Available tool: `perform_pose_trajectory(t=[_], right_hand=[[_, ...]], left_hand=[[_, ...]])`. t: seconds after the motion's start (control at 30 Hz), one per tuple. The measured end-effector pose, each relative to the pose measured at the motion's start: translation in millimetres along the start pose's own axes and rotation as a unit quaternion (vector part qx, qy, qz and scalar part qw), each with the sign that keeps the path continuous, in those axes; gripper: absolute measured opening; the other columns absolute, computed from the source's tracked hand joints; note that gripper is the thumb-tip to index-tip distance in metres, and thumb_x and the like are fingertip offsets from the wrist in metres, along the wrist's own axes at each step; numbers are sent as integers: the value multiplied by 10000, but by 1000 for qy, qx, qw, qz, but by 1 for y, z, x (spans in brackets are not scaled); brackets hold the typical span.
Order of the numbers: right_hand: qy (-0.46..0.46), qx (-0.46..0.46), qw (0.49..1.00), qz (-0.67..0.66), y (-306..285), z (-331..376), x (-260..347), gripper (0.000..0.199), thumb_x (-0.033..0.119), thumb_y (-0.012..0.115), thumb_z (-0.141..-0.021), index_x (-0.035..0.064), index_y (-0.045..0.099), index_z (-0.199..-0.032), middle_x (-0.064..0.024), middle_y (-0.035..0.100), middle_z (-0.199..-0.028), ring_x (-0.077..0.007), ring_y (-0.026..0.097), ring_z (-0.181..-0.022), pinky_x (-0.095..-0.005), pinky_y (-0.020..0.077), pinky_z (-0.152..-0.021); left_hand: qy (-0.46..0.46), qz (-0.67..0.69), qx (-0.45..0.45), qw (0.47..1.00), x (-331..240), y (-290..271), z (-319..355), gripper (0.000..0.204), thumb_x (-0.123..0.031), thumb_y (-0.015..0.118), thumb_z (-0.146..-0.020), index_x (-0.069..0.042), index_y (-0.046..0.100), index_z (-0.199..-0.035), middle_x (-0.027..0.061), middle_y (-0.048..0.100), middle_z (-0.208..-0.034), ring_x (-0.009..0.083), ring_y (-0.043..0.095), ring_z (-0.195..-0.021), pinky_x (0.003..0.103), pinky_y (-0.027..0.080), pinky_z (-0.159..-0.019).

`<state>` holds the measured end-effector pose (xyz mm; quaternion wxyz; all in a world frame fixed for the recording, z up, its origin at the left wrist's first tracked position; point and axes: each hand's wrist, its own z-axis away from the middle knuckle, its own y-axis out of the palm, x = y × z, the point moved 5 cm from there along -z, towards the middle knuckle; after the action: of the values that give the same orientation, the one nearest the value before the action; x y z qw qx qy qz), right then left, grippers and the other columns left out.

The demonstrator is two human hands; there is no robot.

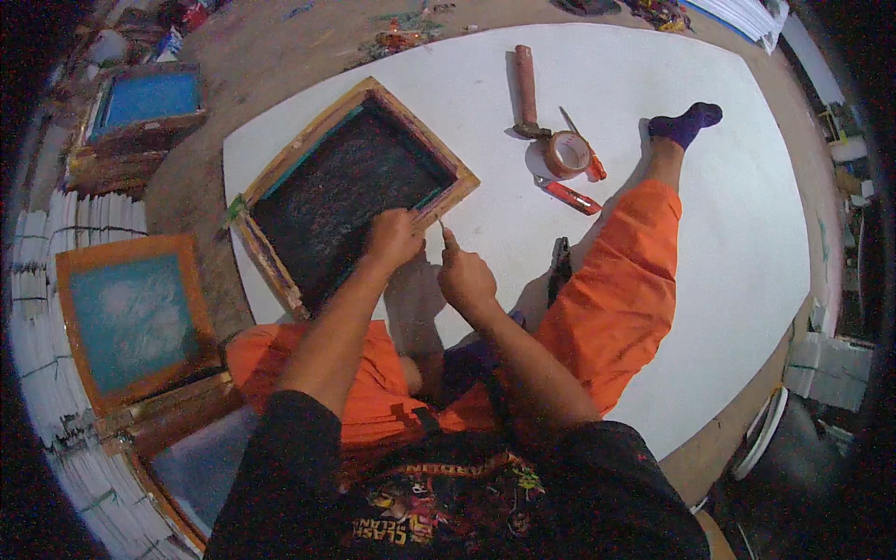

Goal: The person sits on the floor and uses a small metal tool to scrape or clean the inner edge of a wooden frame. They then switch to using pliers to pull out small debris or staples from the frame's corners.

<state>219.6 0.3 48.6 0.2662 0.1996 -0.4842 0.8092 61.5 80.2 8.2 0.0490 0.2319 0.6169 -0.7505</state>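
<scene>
A wooden screen frame with dark mesh (345,173) lies tilted across the white board, left of centre. My left hand (393,237) is closed over the frame's near right rail. In my right hand (466,280) is a slim tool (443,230), its thin tip up against the outer side of that rail near the right corner. Most of the tool is hidden in my fist, so its kind does not show. Right of the frame lie a brown-handled hammer (526,84), a roll of tape (567,155), a red-handled pointed tool (596,169) and a red cutter knife (571,197).
My orange-trousered leg (621,280) stretches over the white board (728,243). A black-handled tool (560,263) lies beside it. On the left stand more screen frames (133,317) and tied stacks of white paper (98,213). A black seat (793,476) is at the lower right.
</scene>
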Motion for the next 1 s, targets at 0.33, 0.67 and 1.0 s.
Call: perform_pose_trajectory(t=[0.33,0.67,1.0], right_hand=[[-14,-40,996,72,13,5,-6,474,168,535,-1023,93,538,-1491,-276,731,-956,-488,705,-801,-510,557,-714],[-117,-100,972,-178,39,-27,-43,488,174,548,-1040,-1,511,-1495,-127,772,-1011,-291,711,-725,-465,545,-689],[132,203,646,-723,33,-13,-42,475,307,554,-1072,196,507,-1532,5,488,-666,-80,417,-488,-266,308,-407]], left_hand=[[-14,6,20,1000,-2,1,-3,244,-184,773,-775,9,744,-921,251,708,-934,440,702,-912,527,572,-815],[-17,0,9,1000,7,10,-11,231,-211,752,-795,-11,759,-910,247,727,-919,440,716,-877,533,578,-815],[0,-38,15,999,-4,-11,-1,255,-233,763,-785,-21,766,-927,231,724,-928,424,717,-893,517,578,-831]])
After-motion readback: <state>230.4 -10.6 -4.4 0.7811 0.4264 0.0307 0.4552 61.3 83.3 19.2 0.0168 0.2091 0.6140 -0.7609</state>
